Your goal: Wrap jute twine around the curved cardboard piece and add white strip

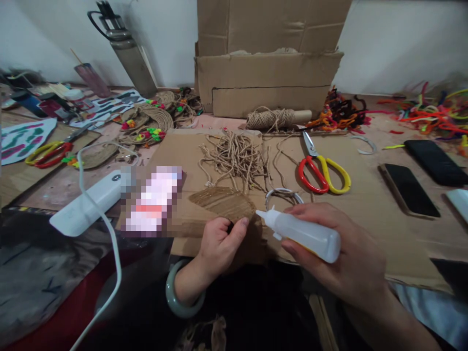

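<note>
My left hand (224,246) pinches the lower edge of a flat brown fan-shaped piece (224,202) between thumb and fingers. Its surface looks glossy in streaks. My right hand (343,253) is wrapped round a translucent white glue bottle (305,234), tilted so its nozzle points left at the right edge of the brown piece. Whether the tip touches the piece I cannot tell. Just behind lies a tangled heap of cut jute cords (239,153) on the cardboard sheet (365,209). A pale ring (284,191) lies beyond the bottle's nozzle.
Scissors with red and yellow handles (318,170) lie right of the cords, two dark phones (409,190) farther right. A jute twine roll (272,118) sits before an upright cardboard box (270,83). At left are a white device (93,202) with a cable, a blurred-out screen (153,202) and a bottle (133,61).
</note>
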The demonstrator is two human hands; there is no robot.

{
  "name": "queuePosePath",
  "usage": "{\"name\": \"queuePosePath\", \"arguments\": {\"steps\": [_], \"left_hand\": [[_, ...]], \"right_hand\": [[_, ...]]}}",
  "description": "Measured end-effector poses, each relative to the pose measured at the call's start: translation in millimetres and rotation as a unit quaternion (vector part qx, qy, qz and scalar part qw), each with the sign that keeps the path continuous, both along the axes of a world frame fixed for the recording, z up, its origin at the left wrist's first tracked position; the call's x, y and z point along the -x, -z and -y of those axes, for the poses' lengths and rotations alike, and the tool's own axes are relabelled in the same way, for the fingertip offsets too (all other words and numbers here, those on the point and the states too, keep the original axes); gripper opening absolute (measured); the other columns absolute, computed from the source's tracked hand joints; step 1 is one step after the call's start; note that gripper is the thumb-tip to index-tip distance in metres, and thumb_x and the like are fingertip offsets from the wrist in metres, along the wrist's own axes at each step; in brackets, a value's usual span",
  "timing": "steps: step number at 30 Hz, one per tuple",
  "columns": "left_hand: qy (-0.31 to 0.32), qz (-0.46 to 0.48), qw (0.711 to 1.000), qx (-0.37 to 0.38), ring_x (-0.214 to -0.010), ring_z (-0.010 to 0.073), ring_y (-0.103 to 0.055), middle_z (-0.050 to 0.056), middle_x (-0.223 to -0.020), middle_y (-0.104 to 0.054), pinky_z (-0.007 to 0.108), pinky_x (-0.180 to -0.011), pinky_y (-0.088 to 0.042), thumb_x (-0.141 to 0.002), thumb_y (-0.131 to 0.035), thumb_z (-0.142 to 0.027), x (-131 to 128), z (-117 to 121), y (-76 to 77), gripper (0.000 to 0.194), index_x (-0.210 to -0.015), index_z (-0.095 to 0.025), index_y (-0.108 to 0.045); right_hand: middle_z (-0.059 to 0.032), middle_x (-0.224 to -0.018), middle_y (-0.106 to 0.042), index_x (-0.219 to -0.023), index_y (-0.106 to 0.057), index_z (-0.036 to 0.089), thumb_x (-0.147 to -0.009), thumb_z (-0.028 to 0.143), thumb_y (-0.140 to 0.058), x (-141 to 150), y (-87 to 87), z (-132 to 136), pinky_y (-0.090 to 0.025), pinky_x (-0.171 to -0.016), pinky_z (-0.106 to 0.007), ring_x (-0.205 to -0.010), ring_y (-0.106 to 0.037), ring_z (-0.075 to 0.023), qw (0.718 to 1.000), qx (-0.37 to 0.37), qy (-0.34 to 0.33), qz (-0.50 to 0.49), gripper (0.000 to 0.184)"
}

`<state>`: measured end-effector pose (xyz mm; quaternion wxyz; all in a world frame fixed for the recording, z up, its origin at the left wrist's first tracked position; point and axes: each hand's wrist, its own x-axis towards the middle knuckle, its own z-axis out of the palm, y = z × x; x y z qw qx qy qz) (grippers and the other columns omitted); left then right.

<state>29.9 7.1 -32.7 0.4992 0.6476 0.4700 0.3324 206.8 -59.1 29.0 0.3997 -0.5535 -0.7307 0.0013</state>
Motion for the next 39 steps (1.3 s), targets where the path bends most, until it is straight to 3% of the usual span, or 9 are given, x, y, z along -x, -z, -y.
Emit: {"name": "queuePosePath", "arguments": {"steps": [8, 25, 33, 39], "left_hand": [[-0.005, 0.003, 1.0, -0.002, -0.042, 0.0056, -0.024, -0.006, -0.043, -0.025, 0.023, -0.039, -0.019, -0.079, -0.052, -0.04, -0.2, 1.1, -1.7, 0.047, -0.042, -0.019, -0.031], [-0.01, 0.008, 1.0, 0.003, -0.042, 0.006, -0.024, -0.006, -0.042, -0.024, 0.023, -0.039, -0.018, -0.079, -0.051, -0.043, -1.3, -0.1, -2.0, 0.049, -0.042, -0.02, -0.029], [-0.013, 0.011, 1.0, 0.009, -0.042, 0.006, -0.024, -0.006, -0.044, -0.024, 0.023, -0.039, -0.017, -0.079, -0.053, -0.042, -0.4, 0.5, 0.0, 0.049, -0.042, -0.019, -0.031], [-0.032, 0.015, 0.999, 0.036, -0.041, 0.006, -0.024, -0.005, -0.042, -0.026, 0.023, -0.038, -0.017, -0.079, -0.053, -0.044, -0.2, 1.0, -0.3, 0.049, -0.043, -0.02, -0.03]], "right_hand": [[-0.0059, -0.087, -0.067, -0.099, -0.051, 0.021, -0.077, 0.028, -0.064, -0.9, 1.3, 2.4, -0.054, -0.068, -0.032, -0.078, -0.066, -0.0195, 1.0, -0.005, -0.011, 0.009, 0.027], [-0.0052, -0.084, -0.068, -0.094, -0.053, 0.021, -0.076, 0.027, -0.063, -4.8, 1.6, 8.0, -0.055, -0.073, -0.035, -0.081, -0.066, -0.0208, 0.999, 0.01, -0.028, 0.041, 0.021], [-0.005, -0.085, -0.068, -0.094, -0.053, 0.022, -0.076, 0.028, -0.064, -0.2, -5.1, -1.4, -0.055, -0.069, -0.033, -0.078, -0.067, -0.02, 0.999, -0.004, -0.014, 0.03, 0.022], [-0.0044, -0.082, -0.068, -0.094, -0.052, 0.021, -0.078, 0.027, -0.062, -3.4, -0.2, 7.4, -0.055, -0.077, -0.035, -0.083, -0.066, -0.0204, 0.997, 0.008, -0.04, 0.067, 0.02]]}}
